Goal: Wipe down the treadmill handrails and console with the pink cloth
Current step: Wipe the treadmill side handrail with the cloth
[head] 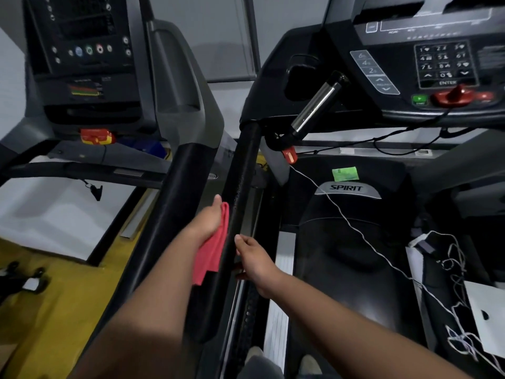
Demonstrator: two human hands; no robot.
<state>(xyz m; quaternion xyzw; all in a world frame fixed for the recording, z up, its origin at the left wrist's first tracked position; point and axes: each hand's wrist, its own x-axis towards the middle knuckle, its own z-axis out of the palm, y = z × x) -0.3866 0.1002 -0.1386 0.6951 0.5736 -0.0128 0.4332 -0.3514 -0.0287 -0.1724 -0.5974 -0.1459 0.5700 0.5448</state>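
Cloth (211,250), pink and soft, folded into a hanging flap, sits at centre frame between my left hand (209,222) and the left flank of the treadmill handrail (241,184). That hand lies long and flat, its one visible fingertip straight, pressing the fabric against the rail; the remaining fingers are hidden behind it. My right hand (255,265) is on the rail's opposite side just below, thumb over the top and fingers curled under, gripping the bar itself.

The rail is a thick round bar in matte black padding with a faintly pebbled sheen, running from lower centre up to the console housing. Room on its left is tight: the neighbouring treadmill's handrail (175,203), equally black and rounded, runs just beside it, leaving only a narrow slot where my left hand and the cloth sit. To the right the space opens over the motor hood (347,212), smooth dark plastic with a silver SPIRIT badge (346,188).

At the rail's upper end a polished chrome grip bar (317,105) angles upward. The console (382,36) fills the upper right, glossy black, with a keypad (442,61), a green start button (419,99) and a red stop knob (459,95). A thin white cord (355,228) trails diagonally across the hood toward the lower right.
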